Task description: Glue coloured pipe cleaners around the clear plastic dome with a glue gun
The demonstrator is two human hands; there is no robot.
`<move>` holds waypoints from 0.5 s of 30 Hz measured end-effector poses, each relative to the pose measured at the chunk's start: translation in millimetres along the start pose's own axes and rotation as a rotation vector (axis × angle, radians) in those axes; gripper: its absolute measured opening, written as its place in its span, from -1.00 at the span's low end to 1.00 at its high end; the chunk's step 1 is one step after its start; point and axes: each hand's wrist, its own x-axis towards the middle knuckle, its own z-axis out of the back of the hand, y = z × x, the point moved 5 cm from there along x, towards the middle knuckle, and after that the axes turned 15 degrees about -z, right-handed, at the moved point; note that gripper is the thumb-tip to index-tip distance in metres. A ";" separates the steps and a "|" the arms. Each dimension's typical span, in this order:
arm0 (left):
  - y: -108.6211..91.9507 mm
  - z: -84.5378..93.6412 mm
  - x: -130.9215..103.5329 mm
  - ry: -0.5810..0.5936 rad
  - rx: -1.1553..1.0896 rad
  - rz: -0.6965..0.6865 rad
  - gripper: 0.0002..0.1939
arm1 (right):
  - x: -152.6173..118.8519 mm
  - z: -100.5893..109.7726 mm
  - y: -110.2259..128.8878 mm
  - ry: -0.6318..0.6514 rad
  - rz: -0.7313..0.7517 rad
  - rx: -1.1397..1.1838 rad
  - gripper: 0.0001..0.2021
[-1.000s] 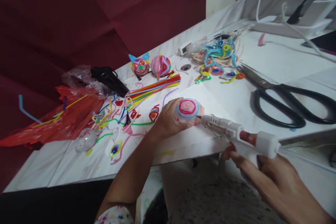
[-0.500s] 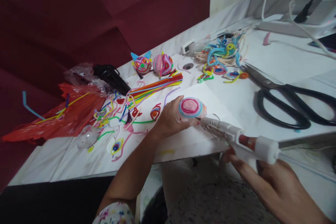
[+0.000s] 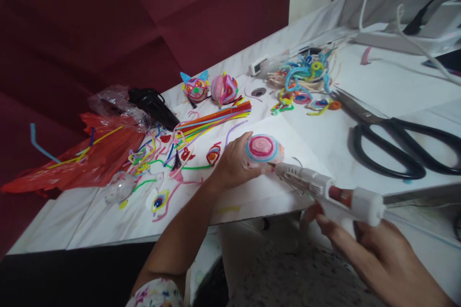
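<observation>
My left hand [image 3: 234, 165] is closed round the side of a ball [image 3: 262, 147] ringed with pink, red, white and blue coils, over a white sheet of paper [image 3: 295, 146]. In my right hand [image 3: 374, 249] is a white hot glue gun [image 3: 309, 182], gripped by its handle. Its metal nozzle points left, at or very near the ball's lower right edge; whether it touches I cannot tell. A cable runs from the back of the gun to the right. Close to my left wrist lies a red eye-shaped piece [image 3: 213, 154] with an orange centre.
Large black-handled scissors [image 3: 389, 129] lie at the right. Behind are two decorated balls [image 3: 195, 87], a bundle of pipe cleaners [image 3: 212, 117] and a heap of coloured cords [image 3: 306, 74]. A red plastic bag [image 3: 90, 153] and clear ball [image 3: 120, 187] are left; a power strip [image 3: 414, 38] stands back right.
Very little differs. The glue gun's nozzle has shifted slightly left and down along the ball's lower edge, while my left hand keeps its hold. The whole view has moved a touch.
</observation>
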 end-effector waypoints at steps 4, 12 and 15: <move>1.3 -0.7 0.5 -0.019 -0.012 -0.012 -0.07 | 8.6 7.4 -12.6 0.122 -0.145 0.043 -0.65; -0.8 6.8 -1.8 0.003 -0.111 0.002 -0.04 | 49.6 62.8 -35.4 0.070 -0.416 0.028 -0.44; 8.2 14.8 -3.4 -0.012 -0.194 0.022 -0.14 | 86.8 95.9 -33.9 -0.030 -0.279 -0.079 -0.48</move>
